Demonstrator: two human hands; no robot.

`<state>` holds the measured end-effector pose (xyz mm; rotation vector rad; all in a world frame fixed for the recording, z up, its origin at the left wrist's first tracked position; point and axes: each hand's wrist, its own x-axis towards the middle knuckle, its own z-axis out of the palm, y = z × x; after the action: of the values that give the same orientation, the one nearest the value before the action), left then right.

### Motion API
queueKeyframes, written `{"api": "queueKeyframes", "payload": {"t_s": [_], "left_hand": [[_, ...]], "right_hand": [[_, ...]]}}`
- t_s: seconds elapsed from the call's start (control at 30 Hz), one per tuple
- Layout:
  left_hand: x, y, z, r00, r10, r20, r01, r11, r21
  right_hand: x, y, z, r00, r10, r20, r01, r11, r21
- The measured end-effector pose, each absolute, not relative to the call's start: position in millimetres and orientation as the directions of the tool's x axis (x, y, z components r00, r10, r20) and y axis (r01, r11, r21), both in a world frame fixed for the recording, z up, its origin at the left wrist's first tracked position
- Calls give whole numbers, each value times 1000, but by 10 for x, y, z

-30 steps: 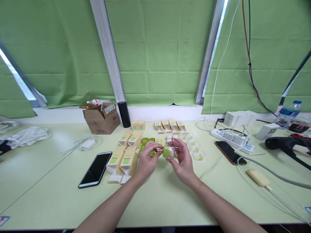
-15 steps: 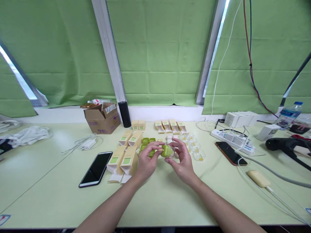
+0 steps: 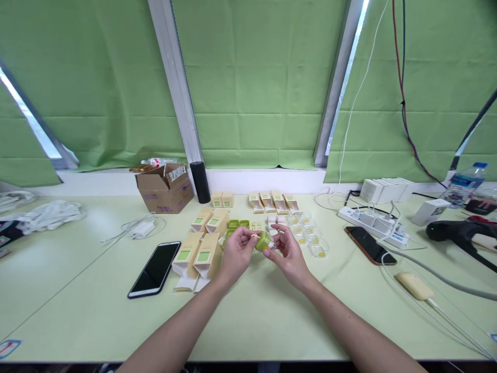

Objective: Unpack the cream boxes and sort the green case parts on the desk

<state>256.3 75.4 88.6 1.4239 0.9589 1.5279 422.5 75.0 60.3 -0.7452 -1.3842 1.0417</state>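
Above the middle of the table, my right hand (image 3: 288,255) grips a small green plastic case (image 3: 264,242) with a clear part on its right side. The fingers of my left hand (image 3: 239,253) pinch a small yellow part (image 3: 255,236) against the case's left end. Behind my left hand sit several green square shells (image 3: 238,224). Several tiny yellow pieces (image 3: 256,226) lie just behind the case. Pale pink-white pieces (image 3: 276,220) are partly covered by my right hand. Clear plastic covers (image 3: 319,248) with yellow spots stand in rows to its right.
Open-ended cream cartons (image 3: 207,254) stand left of my hands, with more cartons (image 3: 272,202) behind. A phone (image 3: 154,269) lies further left. A cardboard box (image 3: 165,191) and black cylinder (image 3: 200,182) stand at the back. On the right are another phone (image 3: 370,245), a power strip (image 3: 373,225) and cables.
My left fingers have closed in tighter on the yellow part. The green case has tilted and dropped slightly, and my right fingers have curled closer around it.
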Motion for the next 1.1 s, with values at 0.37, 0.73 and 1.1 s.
{"api": "queueKeyframes", "payload": {"t_s": [0.37,0.73,1.1], "left_hand": [[2362,1003,872,-187,964,188,-414,-251,875],[2361,1052,832,-120,993,11,-616,-84,783],[2406,1010,887,-74,996,-39,-649,-19,760]], "right_hand": [[4369,819,704,-161,909,384,-296,326,-898],[4651,818,970,-29,871,491,-267,467,-843],[5465,906,810,-192,773,604,686,546,-481]]}}
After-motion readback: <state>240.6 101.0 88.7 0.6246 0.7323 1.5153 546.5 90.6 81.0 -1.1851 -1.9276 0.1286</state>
